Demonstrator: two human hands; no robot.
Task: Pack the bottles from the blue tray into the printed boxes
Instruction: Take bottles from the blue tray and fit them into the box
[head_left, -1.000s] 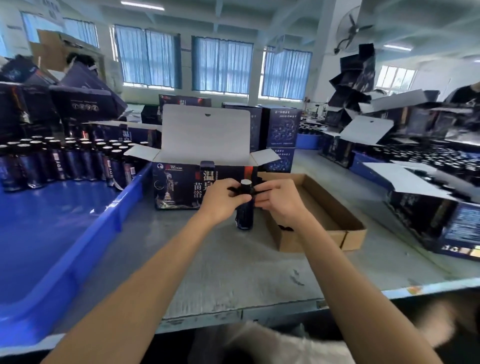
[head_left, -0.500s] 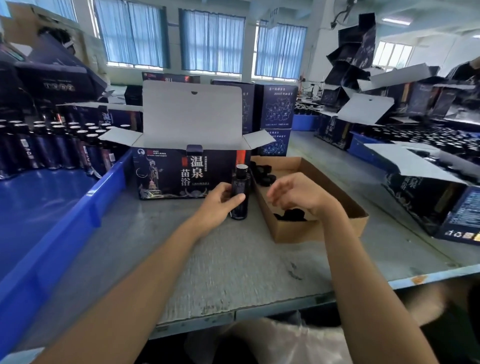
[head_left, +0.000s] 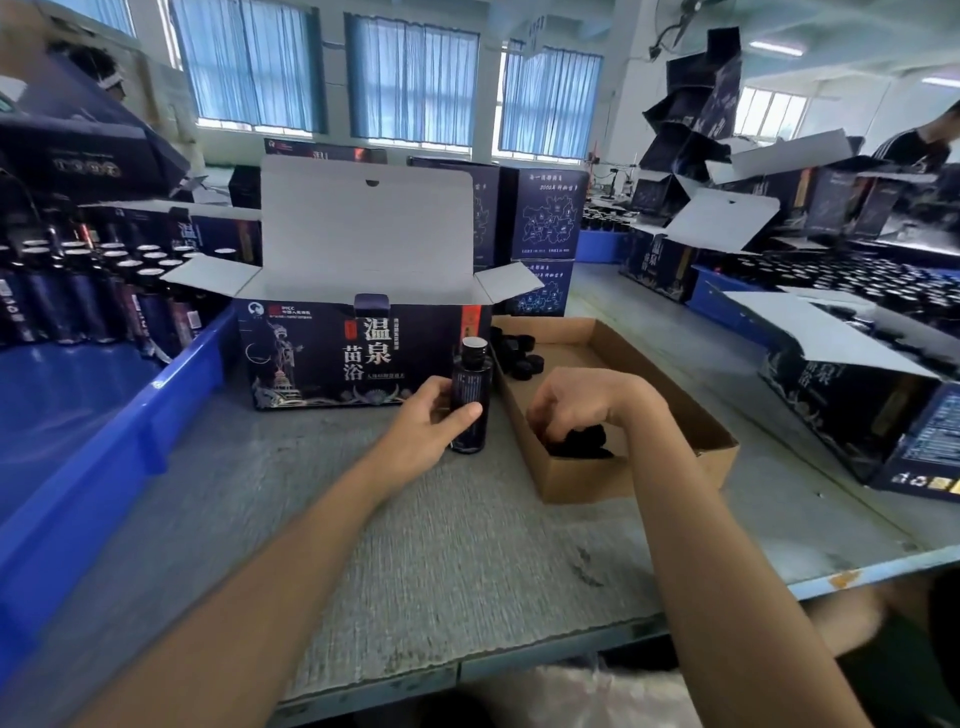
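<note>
One small dark bottle (head_left: 470, 397), likely light, rigid, slick, is gripped mid-body by the left hand (head_left: 422, 427) on the grey table (head_left: 467, 545) beside the printed box (head_left: 322, 358); right hand (head_left: 576, 400) is curled over black caps (head_left: 579, 442), hold unclear.

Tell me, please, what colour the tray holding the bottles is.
Bright blue tray, clearest in the head view.

Printed box (head_left: 332, 358) open-topped, flaps (head_left: 363, 218) raised

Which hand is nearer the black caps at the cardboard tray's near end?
Right. The right hand reaches down onto those caps; the left hand grips the bottle outside the tray.
</note>
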